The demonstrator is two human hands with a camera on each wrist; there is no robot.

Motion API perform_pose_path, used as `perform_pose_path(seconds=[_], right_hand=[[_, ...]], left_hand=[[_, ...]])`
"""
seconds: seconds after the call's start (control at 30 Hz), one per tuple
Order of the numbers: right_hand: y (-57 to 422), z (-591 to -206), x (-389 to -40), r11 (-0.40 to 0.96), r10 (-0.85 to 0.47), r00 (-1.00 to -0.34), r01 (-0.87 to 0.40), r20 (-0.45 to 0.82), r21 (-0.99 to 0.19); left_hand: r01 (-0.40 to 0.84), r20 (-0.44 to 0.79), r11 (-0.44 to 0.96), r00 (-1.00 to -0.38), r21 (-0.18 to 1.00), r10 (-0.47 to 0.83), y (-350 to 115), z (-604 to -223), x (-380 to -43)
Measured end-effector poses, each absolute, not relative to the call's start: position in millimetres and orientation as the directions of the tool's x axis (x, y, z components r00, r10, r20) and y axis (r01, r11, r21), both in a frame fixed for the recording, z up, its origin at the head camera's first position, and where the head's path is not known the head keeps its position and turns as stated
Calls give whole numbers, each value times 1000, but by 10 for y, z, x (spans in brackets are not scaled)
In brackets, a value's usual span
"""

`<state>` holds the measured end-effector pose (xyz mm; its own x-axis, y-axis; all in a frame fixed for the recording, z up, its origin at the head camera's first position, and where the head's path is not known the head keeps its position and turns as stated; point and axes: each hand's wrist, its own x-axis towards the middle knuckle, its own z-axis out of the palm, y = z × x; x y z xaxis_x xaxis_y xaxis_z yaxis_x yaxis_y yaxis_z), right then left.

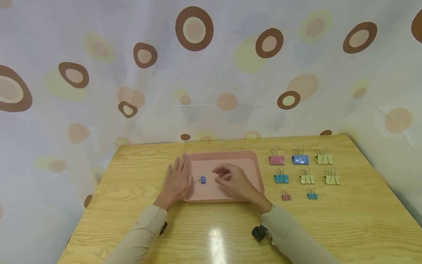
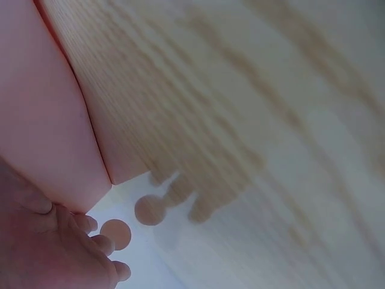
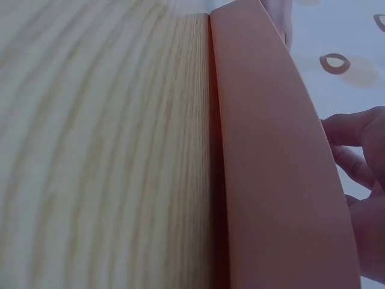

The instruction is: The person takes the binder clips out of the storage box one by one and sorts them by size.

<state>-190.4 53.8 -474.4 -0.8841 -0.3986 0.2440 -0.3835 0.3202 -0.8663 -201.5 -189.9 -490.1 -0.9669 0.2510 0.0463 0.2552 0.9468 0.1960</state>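
Observation:
A shallow pink tray [image 1: 214, 201] lies on the wooden table, with one small blue binder clip [image 1: 203, 179] in its left half. My left hand [image 1: 177, 180], fingers straight, rests along the tray's left edge. In the left wrist view, that hand [image 2: 48, 241] lies against the tray's outer wall [image 2: 54, 114]. Over the tray's right half, my right hand [image 1: 235, 180] has bent fingers, thumb and forefinger apart and nothing between them. They point toward the blue clip from its right. The right wrist view has the hand [image 3: 367, 156] behind the tray's front wall [image 3: 277, 138].
Right of the tray, several binder clips stand in rows: a large pink one [image 1: 277, 160], a large blue one [image 1: 300, 159], yellow-green ones [image 1: 324, 159], teal ones [image 1: 281, 179] and a small pink one [image 1: 286, 197]. A patterned curtain [image 1: 211, 84] hangs behind the table [image 1: 204, 234].

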Motion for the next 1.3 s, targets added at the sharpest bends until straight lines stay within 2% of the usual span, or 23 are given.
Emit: perform_pose_path(seconds=[0.4, 0.67, 0.87, 1.3], right_hand=[[204, -4846, -2087, 435, -430, -890, -353, 153, -828], [72, -4919, -2135, 484, -461, -873, -395, 156, -781], [35, -4936, -2141, 511, -464, -872, -407, 156, -757], [160, -4941, -2154, 516, -517, -840, -458, 163, -724]], left_hand=[[264, 53, 948, -964, 177, 259, -1900, -4884, -2002], [276, 78, 940, -961, 202, 265, -1904, -4876, -1999], [281, 83, 942, -959, 183, 270, -1917, -4897, -2010], [262, 47, 940, -965, 220, 258, -1909, -4941, -2048]])
